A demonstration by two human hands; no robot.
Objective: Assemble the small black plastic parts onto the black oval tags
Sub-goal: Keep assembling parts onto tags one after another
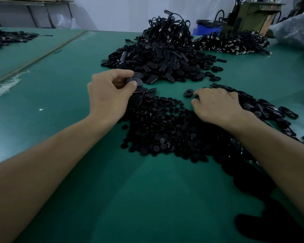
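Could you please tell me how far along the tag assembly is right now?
Finished pieces may be the pile under the right hand; unclear. The left hand pinches one oval tag now. Big heaps of tags and small parts are left.

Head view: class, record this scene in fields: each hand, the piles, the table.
left hand: pinches a tag above the table
right hand: rests on the right pile, fingers curled; grip unclear
lone part: on the table, beside the right hand's fingertips
small parts: spread between the arms
tag heap: beyond the hands
table: green
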